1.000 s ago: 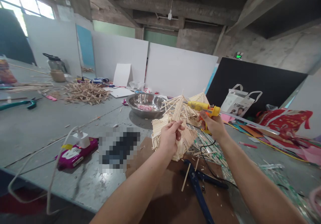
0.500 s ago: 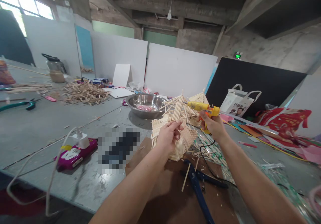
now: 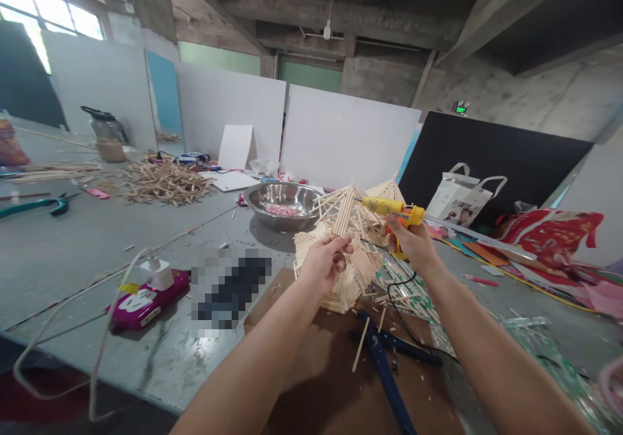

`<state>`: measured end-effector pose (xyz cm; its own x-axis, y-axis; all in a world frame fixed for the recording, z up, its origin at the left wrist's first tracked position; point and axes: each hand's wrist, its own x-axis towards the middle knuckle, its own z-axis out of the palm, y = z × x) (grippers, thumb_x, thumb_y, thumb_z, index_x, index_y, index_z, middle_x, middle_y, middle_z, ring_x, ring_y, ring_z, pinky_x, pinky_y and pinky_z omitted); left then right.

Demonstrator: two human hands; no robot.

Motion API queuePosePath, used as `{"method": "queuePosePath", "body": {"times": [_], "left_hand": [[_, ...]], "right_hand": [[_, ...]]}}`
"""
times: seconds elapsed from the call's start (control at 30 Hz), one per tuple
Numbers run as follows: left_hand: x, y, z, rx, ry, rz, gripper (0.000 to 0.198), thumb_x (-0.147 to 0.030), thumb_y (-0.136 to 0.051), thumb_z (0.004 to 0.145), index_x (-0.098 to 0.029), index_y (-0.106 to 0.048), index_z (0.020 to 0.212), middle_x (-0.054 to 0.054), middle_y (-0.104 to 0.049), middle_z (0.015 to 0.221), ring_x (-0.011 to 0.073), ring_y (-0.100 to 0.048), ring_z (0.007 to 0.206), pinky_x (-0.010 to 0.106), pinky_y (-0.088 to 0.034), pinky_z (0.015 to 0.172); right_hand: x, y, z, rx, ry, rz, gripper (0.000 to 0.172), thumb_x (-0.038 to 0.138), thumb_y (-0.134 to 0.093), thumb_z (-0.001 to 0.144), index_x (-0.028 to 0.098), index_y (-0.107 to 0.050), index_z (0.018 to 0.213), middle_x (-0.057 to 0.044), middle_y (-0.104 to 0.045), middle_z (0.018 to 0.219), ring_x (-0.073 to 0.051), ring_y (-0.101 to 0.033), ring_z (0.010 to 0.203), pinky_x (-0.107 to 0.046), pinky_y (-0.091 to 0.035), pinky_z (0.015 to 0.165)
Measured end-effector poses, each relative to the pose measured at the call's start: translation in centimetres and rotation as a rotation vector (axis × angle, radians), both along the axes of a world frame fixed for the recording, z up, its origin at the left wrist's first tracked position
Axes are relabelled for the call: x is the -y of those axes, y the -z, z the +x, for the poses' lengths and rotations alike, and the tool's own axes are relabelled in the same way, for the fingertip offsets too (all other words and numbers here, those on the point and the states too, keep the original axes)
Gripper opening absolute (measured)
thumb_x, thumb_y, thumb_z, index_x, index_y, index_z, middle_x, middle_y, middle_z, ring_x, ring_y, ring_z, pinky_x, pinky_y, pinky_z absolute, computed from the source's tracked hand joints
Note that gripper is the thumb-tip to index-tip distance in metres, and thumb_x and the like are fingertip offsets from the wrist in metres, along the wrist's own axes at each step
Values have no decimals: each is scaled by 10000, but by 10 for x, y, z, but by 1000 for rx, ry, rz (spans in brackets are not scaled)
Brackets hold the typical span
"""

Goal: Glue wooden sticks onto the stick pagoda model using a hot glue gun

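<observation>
A model built from thin wooden sticks (image 3: 335, 290) stands on a brown board (image 3: 311, 383), with a pointed stick roof (image 3: 344, 211) on top. My left hand (image 3: 327, 258) is closed against its front, fingers pinched at the lower ends of the roof sticks; whatever lies between the fingertips is hidden. In my right hand (image 3: 411, 243) is a yellow glue gun (image 3: 389, 208), gripped by its handle, its nozzle pointing left at the upper roof. A finger is near the orange trigger. Dark blue cutters (image 3: 387, 376) lie below the model, beside a loose stick (image 3: 361, 344).
Behind the model sits a steel bowl (image 3: 256, 211). To the left are a heap of short sticks (image 3: 168, 182), a purple power strip (image 3: 146, 305) with a white charger, and teal pliers (image 3: 29, 206). Glue sticks (image 3: 409, 292) and the gun's cord (image 3: 390, 292) lie right.
My left hand has shifted very slightly left at the roof sticks. The glue gun stays almost in the same place, its nozzle still by the roof.
</observation>
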<state>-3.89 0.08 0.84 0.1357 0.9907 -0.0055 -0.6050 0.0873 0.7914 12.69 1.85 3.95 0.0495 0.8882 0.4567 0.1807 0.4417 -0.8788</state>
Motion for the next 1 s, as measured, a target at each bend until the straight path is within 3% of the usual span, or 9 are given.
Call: {"method": "queuePosePath", "body": {"times": [0.53, 1.0], "left_hand": [[1, 1, 1, -28, -16, -5, 267, -283, -701, 545, -136, -481, 585, -24, -560, 509, 2, -349, 280, 144, -190, 292], [6, -2, 0, -36, -4, -48, 257, -298, -704, 540, -126, -568, 674, -20, -540, 532, 2, -341, 318, 145, -223, 305]], "right_hand": [[0, 1, 0, 0, 0, -9, 394, 538, -576, 630, 152, -513, 581, 20, -530, 505, -37, -379, 294, -188, -255, 293], [1, -1, -1, 2, -4, -10, 403, 547, -583, 615, 151, -514, 579, 17, -538, 511, -35, -379, 297, -188, -270, 292]]}}
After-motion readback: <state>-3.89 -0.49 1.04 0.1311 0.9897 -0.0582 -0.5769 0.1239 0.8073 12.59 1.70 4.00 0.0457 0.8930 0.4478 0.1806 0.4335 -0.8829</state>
